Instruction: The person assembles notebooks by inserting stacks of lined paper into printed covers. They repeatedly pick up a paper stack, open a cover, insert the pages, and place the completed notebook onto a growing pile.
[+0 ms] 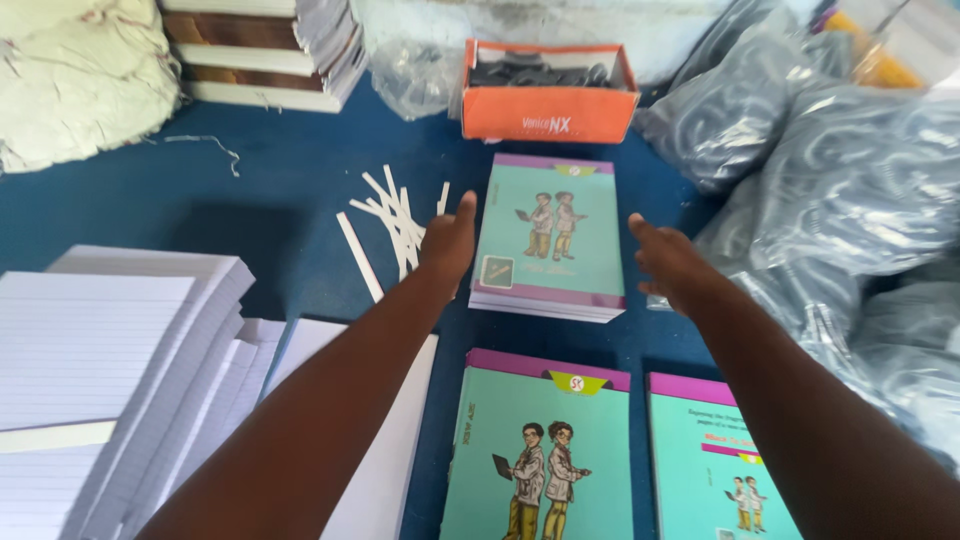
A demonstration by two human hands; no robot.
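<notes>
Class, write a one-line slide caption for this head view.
Both hands, left and right, reach either side of a teal booklet stack on a blue table.

The stack of books (550, 235) between my hands is teal, with purple bands at top and bottom and two cartoon figures in yellow trousers. The nearer book (540, 450) shows the same teal, purple and figures; the back cover (715, 460) beside it is teal with pink and purple print. The cloth (270, 190) beneath is deep blue. The paper strips (390, 225) are white, the sheets (90, 350) white with fine ruled lines. The box (548, 110) is orange, and the bags (850, 170) grey-blue.
</notes>
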